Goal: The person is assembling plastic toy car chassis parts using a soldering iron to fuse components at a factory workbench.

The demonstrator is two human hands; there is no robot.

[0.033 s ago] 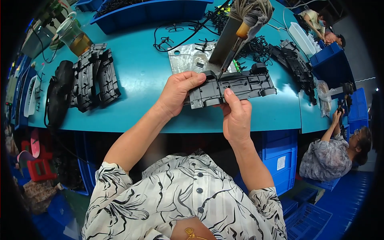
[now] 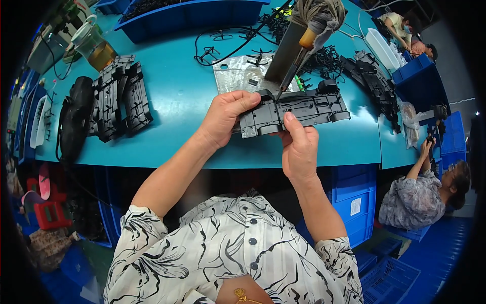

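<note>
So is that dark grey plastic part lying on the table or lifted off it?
Lifted: the dark grey plastic part is held by the left hand and right hand above the teal table.

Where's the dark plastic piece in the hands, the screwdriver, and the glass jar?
Grey plastic chassis (image 2: 304,109), head view, on its flat middle.
Screwdriver (image 2: 307,39), head view, on its orange handle.
Glass jar (image 2: 96,48), head view, on its side wall.

Teal table (image 2: 182,101) bears black plastic parts (image 2: 119,96), blue bin (image 2: 192,15).

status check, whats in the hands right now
Left hand and right hand both grip the dark plastic chassis over the table. Hanging screwdriver tip on it. Nothing blocking.
</note>
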